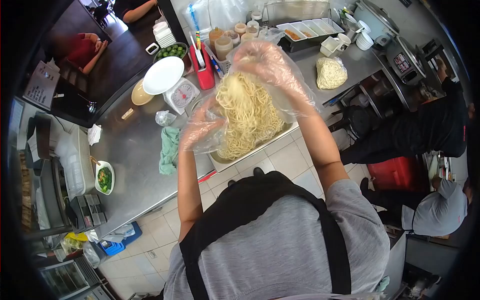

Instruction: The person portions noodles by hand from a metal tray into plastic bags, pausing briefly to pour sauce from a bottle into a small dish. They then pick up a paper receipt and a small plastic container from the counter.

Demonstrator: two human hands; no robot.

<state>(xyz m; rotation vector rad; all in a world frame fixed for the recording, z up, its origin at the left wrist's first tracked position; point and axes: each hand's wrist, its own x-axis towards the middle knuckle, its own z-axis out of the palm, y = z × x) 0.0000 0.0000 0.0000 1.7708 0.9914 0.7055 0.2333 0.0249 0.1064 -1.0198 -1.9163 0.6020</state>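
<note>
A large heap of pale yellow noodles (252,117) lies in a shallow metal tray (250,158) at the counter's front edge. Clear plastic gloves cover both my hands. My right hand (265,59) is raised over the far side of the heap, its fingers curled round a blurred bunch of noodles that hangs beneath it. At the heap's left side, my left hand (202,126) curves against the noodles with its fingertips partly hidden among them.
Left of the tray are a kitchen scale (181,95) with a white plate (164,75), a green cloth (169,150) and a bowl of greens (104,178). Bagged noodles (331,73) and a condiment rack (306,31) stand right. Two co-workers (434,207) are at the right.
</note>
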